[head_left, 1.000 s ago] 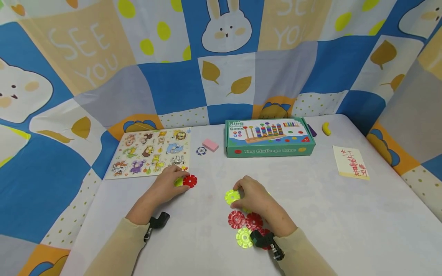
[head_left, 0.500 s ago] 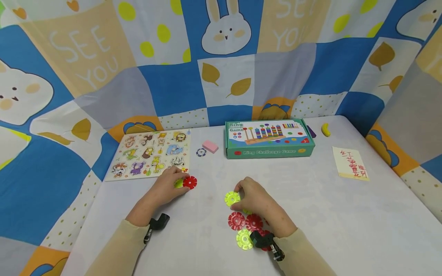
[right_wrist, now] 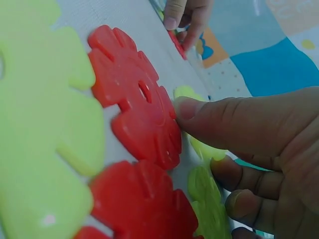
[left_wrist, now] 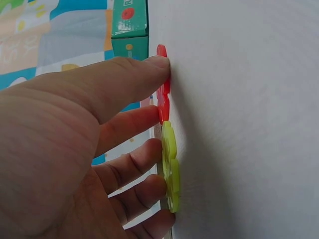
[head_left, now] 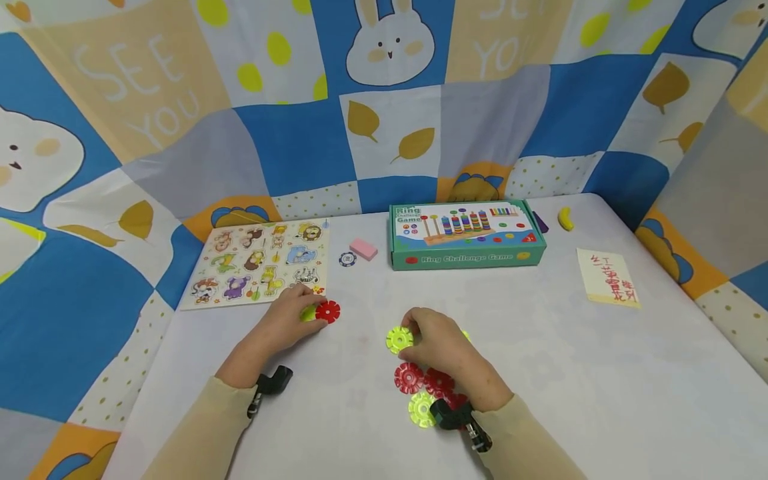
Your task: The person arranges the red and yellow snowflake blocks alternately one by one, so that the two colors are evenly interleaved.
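Note:
My left hand (head_left: 282, 325) pinches a red snowflake disc (head_left: 328, 312) by its edges, low over the white table, between thumb and index finger. A yellow-green snowflake disc (left_wrist: 170, 169) lies beside the red one, at the tips of the other fingers. Further right, my right hand (head_left: 441, 343) holds another yellow-green snowflake disc (head_left: 399, 340) between thumb and fingers. Below that hand, red snowflake discs (head_left: 409, 378) and a yellow-green disc (head_left: 422, 409) are clustered on the table. The right hand and wrist camera partly hide some discs.
An animal puzzle board (head_left: 255, 267) lies at the back left. Beside it are a patterned chip (head_left: 347, 259) and a pink block (head_left: 363, 249). A green Ring Challenge Game box (head_left: 468, 257) stands at the back, with a toy banana (head_left: 565, 219) and a paper note (head_left: 609, 278) to its right.
Both hands keep their hold, with hardly any movement. The head view has shifted slightly.

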Motion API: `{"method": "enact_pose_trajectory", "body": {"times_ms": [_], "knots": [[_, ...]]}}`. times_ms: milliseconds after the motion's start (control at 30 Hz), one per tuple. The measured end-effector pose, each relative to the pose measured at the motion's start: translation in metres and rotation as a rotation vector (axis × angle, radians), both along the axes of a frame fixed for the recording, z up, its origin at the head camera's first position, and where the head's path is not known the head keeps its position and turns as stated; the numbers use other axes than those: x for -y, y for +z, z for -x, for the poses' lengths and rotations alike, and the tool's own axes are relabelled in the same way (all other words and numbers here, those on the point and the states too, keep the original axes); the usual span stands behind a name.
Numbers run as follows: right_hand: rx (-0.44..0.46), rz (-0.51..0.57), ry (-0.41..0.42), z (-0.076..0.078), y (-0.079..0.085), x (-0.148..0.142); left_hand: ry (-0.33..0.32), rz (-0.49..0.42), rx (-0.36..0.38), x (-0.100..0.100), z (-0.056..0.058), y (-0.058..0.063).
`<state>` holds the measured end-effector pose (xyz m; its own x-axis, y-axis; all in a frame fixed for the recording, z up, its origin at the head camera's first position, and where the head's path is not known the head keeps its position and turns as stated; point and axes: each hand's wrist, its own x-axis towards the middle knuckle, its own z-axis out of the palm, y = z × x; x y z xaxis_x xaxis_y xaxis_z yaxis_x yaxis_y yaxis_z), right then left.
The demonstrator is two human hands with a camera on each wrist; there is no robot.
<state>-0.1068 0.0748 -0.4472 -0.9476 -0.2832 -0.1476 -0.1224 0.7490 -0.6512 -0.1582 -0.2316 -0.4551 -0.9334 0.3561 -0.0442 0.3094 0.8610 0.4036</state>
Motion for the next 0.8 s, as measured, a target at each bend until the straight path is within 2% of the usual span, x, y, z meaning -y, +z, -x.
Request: {"method": "enact_pose_trajectory", "body": {"times_ms": [133,367,800], "knots": [[-0.009,-0.009,0.014,-0.001,0.0,0.0006,0.001,0.005,0.018,-0.0005,-0.0003,0.0005],[-0.094,-0.049,0.086,-0.004,-0.0004,0.0006,-0.001,-0.011,0.008,0.0,-0.0002,0.0018],[-0.131,-0.068,0.176,-0.0045,-0.0049,-0.0028,-0.009,-0.031,-0.018,0.0008,-0.0005,-0.003]]}}
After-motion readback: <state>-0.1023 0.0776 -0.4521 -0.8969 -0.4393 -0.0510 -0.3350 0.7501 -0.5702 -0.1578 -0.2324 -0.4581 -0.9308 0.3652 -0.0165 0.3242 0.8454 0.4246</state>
